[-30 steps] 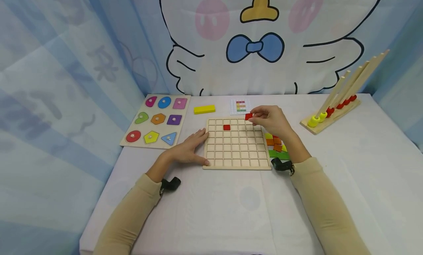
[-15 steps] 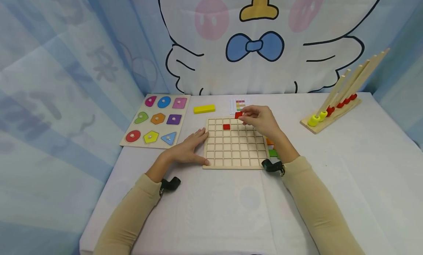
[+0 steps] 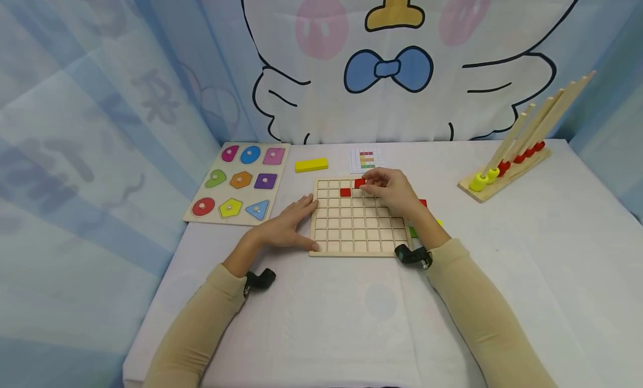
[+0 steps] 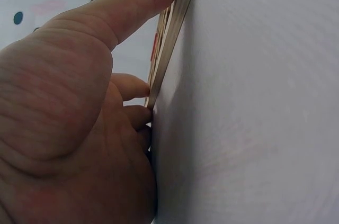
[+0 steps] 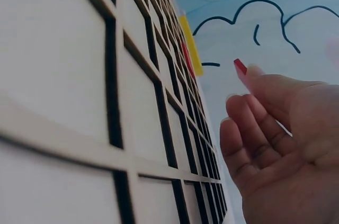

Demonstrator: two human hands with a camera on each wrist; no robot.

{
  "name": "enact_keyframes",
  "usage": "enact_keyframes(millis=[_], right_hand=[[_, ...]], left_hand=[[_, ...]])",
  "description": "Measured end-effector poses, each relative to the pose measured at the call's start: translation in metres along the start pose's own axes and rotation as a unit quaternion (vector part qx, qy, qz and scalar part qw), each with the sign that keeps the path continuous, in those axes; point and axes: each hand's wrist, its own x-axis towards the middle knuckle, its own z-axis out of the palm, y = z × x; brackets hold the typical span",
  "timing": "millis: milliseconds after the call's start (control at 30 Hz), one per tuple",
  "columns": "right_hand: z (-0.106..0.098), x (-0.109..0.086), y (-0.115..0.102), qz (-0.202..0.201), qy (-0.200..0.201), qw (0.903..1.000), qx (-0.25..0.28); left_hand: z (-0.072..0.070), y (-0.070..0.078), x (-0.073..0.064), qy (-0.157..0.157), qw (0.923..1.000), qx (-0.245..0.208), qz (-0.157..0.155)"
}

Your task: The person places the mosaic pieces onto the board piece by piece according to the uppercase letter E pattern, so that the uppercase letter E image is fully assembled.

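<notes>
A wooden grid board (image 3: 354, 254) lies flat mid-table in the head view. One red square tile (image 3: 345, 192) sits in a cell of its second row from the back. My right hand (image 3: 394, 194) is over the board's back part and pinches another red tile (image 3: 359, 183) between thumb and fingers. In the right wrist view this tile (image 5: 240, 67) is held clear of the grid, tilted. My left hand (image 3: 285, 227) rests along the board's left side, fingers extended, thumb at the near left corner. The left wrist view shows its thumb (image 4: 132, 9) against the board's edge.
A printed pattern card (image 3: 362, 161) and a yellow block (image 3: 311, 165) lie behind the board. A shape puzzle (image 3: 241, 208) stands left, and a peg stand with beads (image 3: 507, 176) right. Loose coloured tiles (image 3: 413, 232) beside the board are partly hidden by my right arm.
My right hand has moved left with the red tile, then down and slightly closer to the board's back row. My left hand has stayed in place.
</notes>
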Motion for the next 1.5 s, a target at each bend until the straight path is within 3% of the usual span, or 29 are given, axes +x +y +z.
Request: enact_keyframes(millis=[167,733,1500], right_hand=[[0.002,0.002,0.007,0.019,-0.011,0.9994,-0.026],[0.007,0.009,0.003,0.001,-0.042,0.9908,-0.129],[0.009,0.012,0.001,0.008,-0.057,0.9846,-0.165]], left_hand=[[0.0,0.001,0.0,0.0,1.0,-0.003,0.002],[-0.001,0.002,0.0,0.001,0.9999,0.002,0.01],[-0.001,0.002,0.0,0.003,1.0,0.005,0.007]])
